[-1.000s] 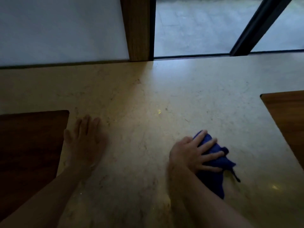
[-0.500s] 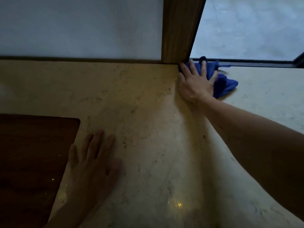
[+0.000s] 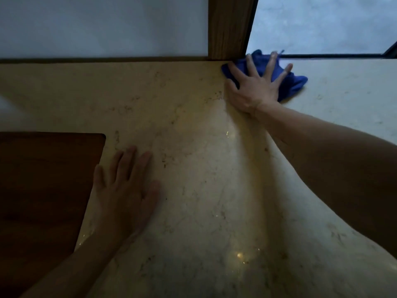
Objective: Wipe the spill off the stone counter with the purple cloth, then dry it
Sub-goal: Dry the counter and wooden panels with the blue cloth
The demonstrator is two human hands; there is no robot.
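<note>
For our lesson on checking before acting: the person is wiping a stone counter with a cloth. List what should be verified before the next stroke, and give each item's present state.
1. Right hand is on the purple cloth, fingers spread flat: ok.
2. Cloth lies on the stone counter, at the back edge by the wooden post: ok.
3. Left hand rests flat on the counter, beside the dark wooden panel, out of the cloth's way: ok.
4. Nothing stands between the cloth and the near edge: ok.
5. Spill gone: cannot tell; the light is dim and only small glints show.
6. Cloth dry enough for drying: cannot tell.
</note>
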